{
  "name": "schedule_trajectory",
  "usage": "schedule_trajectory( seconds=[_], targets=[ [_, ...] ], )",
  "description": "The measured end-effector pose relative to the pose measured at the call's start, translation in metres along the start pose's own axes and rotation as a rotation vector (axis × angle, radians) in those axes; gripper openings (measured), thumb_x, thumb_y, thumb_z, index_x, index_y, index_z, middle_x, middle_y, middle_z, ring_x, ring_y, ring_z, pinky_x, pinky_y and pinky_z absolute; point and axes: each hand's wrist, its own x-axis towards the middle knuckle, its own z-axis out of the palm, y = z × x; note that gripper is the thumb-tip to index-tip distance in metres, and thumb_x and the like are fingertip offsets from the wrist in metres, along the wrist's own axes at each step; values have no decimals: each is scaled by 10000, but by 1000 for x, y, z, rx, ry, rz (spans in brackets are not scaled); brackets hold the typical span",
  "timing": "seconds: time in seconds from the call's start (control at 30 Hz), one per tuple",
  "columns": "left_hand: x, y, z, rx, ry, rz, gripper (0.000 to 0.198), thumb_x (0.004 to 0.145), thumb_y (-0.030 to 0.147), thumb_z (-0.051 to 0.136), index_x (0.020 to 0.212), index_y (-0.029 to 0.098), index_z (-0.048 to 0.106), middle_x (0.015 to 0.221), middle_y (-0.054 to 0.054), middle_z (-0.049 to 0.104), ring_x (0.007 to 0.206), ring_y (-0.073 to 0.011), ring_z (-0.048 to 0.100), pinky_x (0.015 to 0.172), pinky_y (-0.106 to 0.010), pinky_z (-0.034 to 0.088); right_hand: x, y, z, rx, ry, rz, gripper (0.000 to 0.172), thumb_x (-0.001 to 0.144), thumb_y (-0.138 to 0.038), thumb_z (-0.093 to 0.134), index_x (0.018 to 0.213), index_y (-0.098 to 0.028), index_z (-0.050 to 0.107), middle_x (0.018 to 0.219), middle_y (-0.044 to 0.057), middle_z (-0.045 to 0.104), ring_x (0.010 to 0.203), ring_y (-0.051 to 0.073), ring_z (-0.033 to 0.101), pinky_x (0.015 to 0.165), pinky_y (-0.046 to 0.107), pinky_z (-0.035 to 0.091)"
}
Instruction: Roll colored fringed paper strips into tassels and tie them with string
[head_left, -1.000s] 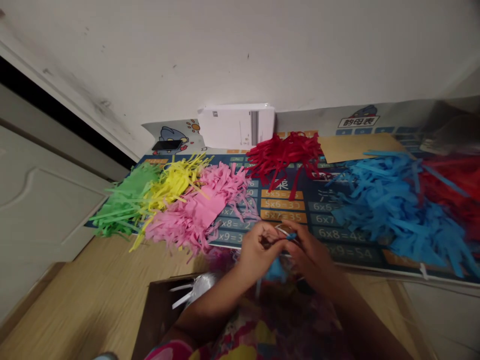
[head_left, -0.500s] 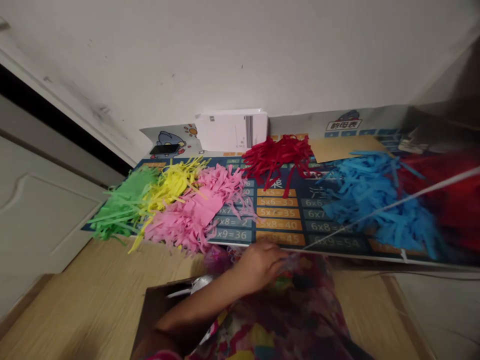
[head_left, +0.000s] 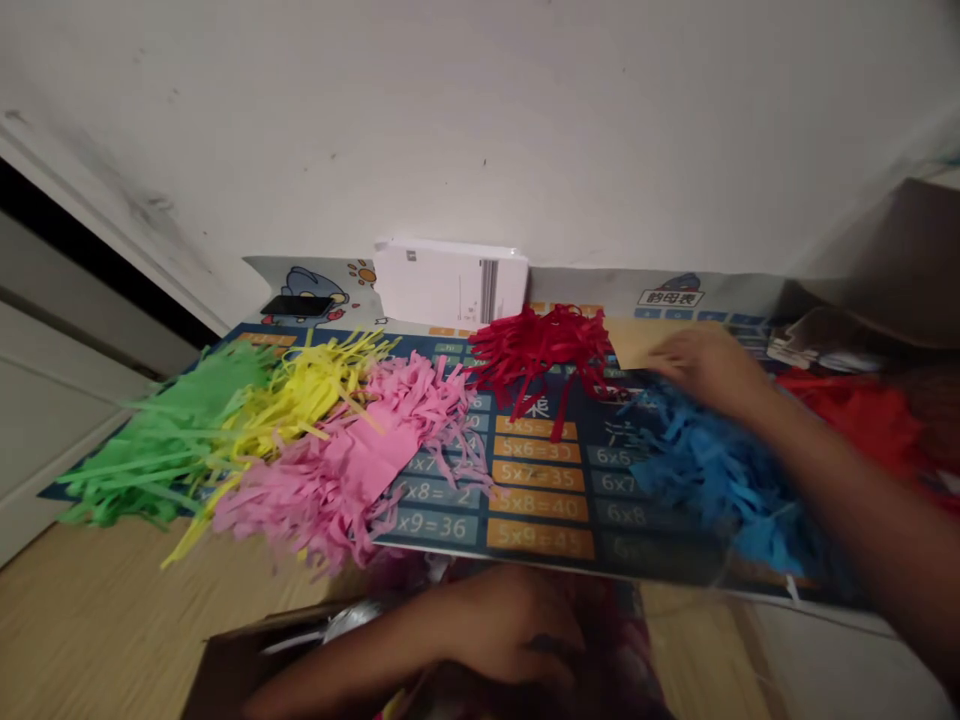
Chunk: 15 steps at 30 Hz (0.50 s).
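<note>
My right hand reaches over the blue fringed paper and rests its outstretched fingers on a tan paper sheet. Low in front of the table, my left hand is curled, blurred and in shadow; what its fingers hold is hidden. Left of the right hand lies a bunch of red paper strips. Pink fringed paper, yellow strips and green fringed paper overlap on the left side. Red-orange fringed paper lies partly behind my right forearm.
A printed times-table mat covers the narrow table against the wall. A white box leans at the back, with a dark phone to its left. Below stands an open cardboard box with a silvery item inside.
My right hand has come into view from the right and moved onto the tan sheet. The taut white string across the right side no longer shows clearly. My left hand sits lower in view.
</note>
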Motion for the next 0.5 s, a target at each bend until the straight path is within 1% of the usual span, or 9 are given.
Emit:
schedule_trajectory(
  seconds=[0.03, 0.1, 0.17, 0.23, 0.3, 0.37, 0.5],
  targets=[
    [0, 6, -9, -53, 40, 4, 246, 922, 351, 623, 1095, 195, 703, 1007, -87, 767, 953, -215, 709, 828, -268, 533, 18, -3, 9, -5, -54, -44, 217, 949, -369, 594, 1027, -215, 725, 1068, 92, 717, 997, 230, 639, 869, 350, 474],
    [0, 14, -22, -128, 113, -20, 246, 935, 332, 594, 1106, 191, 703, 1005, -93, 769, 955, -216, 715, 845, -276, 533, 55, -13, 31, -29, -157, -117, 185, 907, -322, 641, 1016, -216, 746, 1070, 101, 731, 1043, 261, 611, 868, 355, 411],
    [-1, 17, -28, -175, 162, -84, 224, 937, 306, 586, 1090, 202, 711, 1000, -84, 771, 940, -210, 718, 852, -279, 532, 90, -19, 50, -62, -226, -139, 198, 854, -299, 696, 1017, -204, 755, 1080, 118, 730, 1084, 295, 566, 874, 376, 357],
    [-5, 16, -30, -217, 185, -170, 212, 935, 314, 596, 1082, 225, 719, 1007, -68, 770, 924, -200, 716, 834, -272, 534, 115, -17, 61, -83, -279, -136, 193, 804, -302, 745, 974, -212, 771, 1060, 119, 734, 1083, 313, 543, 860, 382, 332],
    [-10, 15, -31, -252, 216, -246, 220, 934, 346, 607, 1089, 242, 724, 1021, -55, 768, 933, -193, 710, 825, -264, 531, 131, -11, 67, -81, -333, -130, 175, 774, -318, 775, 929, -237, 783, 1029, 97, 744, 1060, 309, 548, 839, 372, 326],
    [-14, 15, -35, -271, 243, -282, 222, 939, 354, 603, 1090, 251, 730, 1017, -44, 767, 952, -185, 702, 843, -256, 519, 140, -2, 69, -58, -385, -121, 167, 768, -338, 783, 913, -257, 787, 998, 70, 754, 1026, 292, 567, 817, 357, 326],
    [-15, 13, -44, -278, 283, -270, 208, 925, 326, 622, 1069, 237, 743, 985, -49, 765, 952, -182, 693, 861, -258, 497, 148, 10, 72, 31, -474, -94, 128, 762, -355, 781, 862, -276, 786, 920, 19, 766, 910, 228, 615, 746, 311, 332]
  ],
)
